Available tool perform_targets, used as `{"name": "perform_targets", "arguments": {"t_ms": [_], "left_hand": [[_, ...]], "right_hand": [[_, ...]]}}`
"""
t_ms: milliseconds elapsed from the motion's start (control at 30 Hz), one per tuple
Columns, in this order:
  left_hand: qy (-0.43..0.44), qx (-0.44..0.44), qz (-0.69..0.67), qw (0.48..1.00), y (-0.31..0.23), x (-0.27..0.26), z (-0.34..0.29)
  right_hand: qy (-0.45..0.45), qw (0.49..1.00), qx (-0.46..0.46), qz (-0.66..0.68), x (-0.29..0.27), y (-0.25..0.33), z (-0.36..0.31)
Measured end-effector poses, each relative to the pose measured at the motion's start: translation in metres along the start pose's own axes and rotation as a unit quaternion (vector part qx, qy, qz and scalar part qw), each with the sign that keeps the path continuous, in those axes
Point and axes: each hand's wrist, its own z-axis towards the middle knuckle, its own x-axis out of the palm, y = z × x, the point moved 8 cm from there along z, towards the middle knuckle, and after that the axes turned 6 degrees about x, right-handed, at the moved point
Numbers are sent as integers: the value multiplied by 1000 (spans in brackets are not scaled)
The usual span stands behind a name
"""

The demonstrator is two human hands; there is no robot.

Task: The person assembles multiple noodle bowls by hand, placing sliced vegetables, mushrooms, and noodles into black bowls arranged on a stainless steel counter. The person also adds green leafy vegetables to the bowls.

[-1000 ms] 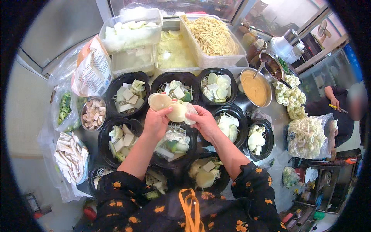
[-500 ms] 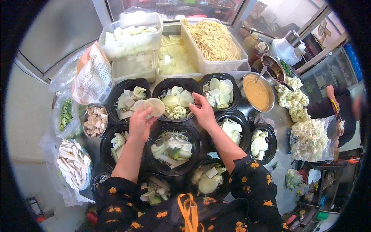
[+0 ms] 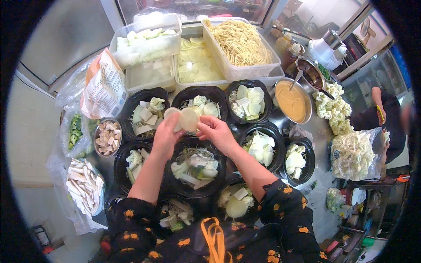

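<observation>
Centrally, the left hand (image 3: 166, 135) pinches pale round slices (image 3: 171, 114) at its upper right, the front slice (image 3: 189, 120) meeting the curled right hand (image 3: 217, 135) along its right edge, that grip unclear.

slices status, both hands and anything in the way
Left hand, grip on pale slices. Right hand at their right edge. Filled bowls close beneath; no obstruction seen.

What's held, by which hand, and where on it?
Left hand: pale round slices, by their edges. Right hand: at one slice's right edge; can't tell whether it grips.
</observation>
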Motion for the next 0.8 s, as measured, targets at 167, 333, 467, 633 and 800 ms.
{"name": "perform_targets", "arguments": {"t_ms": [167, 333, 467, 633, 800], "left_hand": [[-76, 183, 187, 962, -26, -32, 23], [99, 55, 170, 979, 6, 14, -16], [160, -3, 220, 962, 20, 32, -38], [186, 4, 285, 940, 35, 9, -64], [133, 248, 548, 788, -7, 14, -110]], "right_hand": [[-106, 991, -76, -37, -39, -6, -9], [-5, 999, -6, 41, -9, -17, -32], [31, 999, 9, -22, 0, -22, -46], [110, 982, 63, -143, 7, -30, -57], [89, 965, 14, -247, -5, -10, -35]]}}
